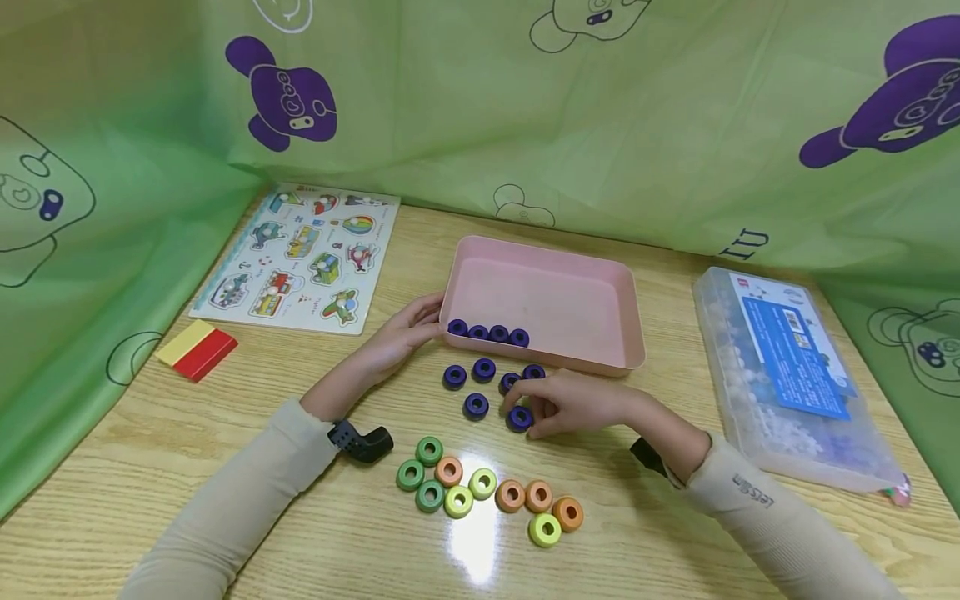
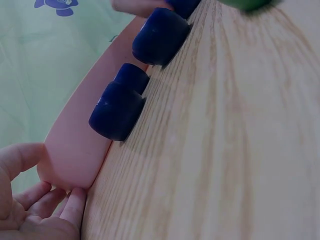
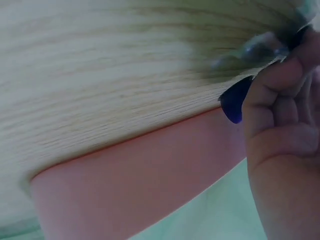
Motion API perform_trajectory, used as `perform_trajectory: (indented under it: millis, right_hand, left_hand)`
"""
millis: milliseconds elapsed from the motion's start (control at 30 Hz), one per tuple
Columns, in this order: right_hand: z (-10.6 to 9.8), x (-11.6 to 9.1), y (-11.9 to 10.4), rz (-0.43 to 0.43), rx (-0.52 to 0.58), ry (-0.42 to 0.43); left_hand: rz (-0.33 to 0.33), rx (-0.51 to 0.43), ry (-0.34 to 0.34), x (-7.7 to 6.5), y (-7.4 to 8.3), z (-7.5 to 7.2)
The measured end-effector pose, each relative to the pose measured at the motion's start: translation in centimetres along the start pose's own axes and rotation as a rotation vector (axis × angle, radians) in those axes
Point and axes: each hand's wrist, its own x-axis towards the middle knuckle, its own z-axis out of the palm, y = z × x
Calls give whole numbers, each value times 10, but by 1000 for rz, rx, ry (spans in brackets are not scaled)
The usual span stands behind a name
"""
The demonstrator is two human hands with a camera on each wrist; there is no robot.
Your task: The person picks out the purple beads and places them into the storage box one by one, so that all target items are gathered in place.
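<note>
My left hand (image 1: 401,337) holds the near left corner of a shallow pink tray (image 1: 551,296), its thumb and fingers around the corner in the left wrist view. Along the tray's near wall, several dark purple ring-shaped beads (image 1: 498,333) stand in a row. My right hand (image 1: 573,404) is in front of the tray, thumb and forefinger pinching a purple bead (image 1: 519,419) at the table. Around it lie several more purple beads, such as one (image 1: 476,406) to the left and one (image 1: 533,373) beyond the fingers. In the right wrist view the fingertips are blurred.
Nearer me lie green beads (image 1: 430,495), orange beads (image 1: 511,496) and yellow-green beads (image 1: 544,530). A picture puzzle board (image 1: 300,258) and a yellow-and-red piece (image 1: 197,350) are at left. A translucent plastic case (image 1: 795,375) stands at right. Green cloth (image 1: 450,125) hangs behind the table.
</note>
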Motion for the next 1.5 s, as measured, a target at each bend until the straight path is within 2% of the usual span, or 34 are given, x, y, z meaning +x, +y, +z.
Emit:
perform_trajectory:
  millis: [233,433,700,900,1000,1067,1167,1333,1500]
  right_hand:
    - [2,-6,3,3,15,-70]
    - [-2,-13,5,-7,-4,-27]
    - [-27,-29,3,-53,15,152]
    - [-51,-36,3,-60,24,373]
    - [-59,-36,10,-64,12,466]
    - [-62,-34,20,-70,2,493]
    - [-62,-29,42,-51,7,476]
    - [-56,-19,71,-30,-27,390]
    - [-52,-14,71,29,-68,341]
  left_hand:
    - [7,-17,1,1,0,2]
    - [10,-14,1,0,0,1]
    - [0,7,4,0,-1,0]
    - [-5,9,5,-1,0,0]
    - [-8,10,5,-1,1,0]
    - [-6,9,5,0,1,0]
    - [-3,2,5,1,1,-1]
    - [-5,-8,-1,1,3,0]
    - [-4,-11,-3,-1,3,0]
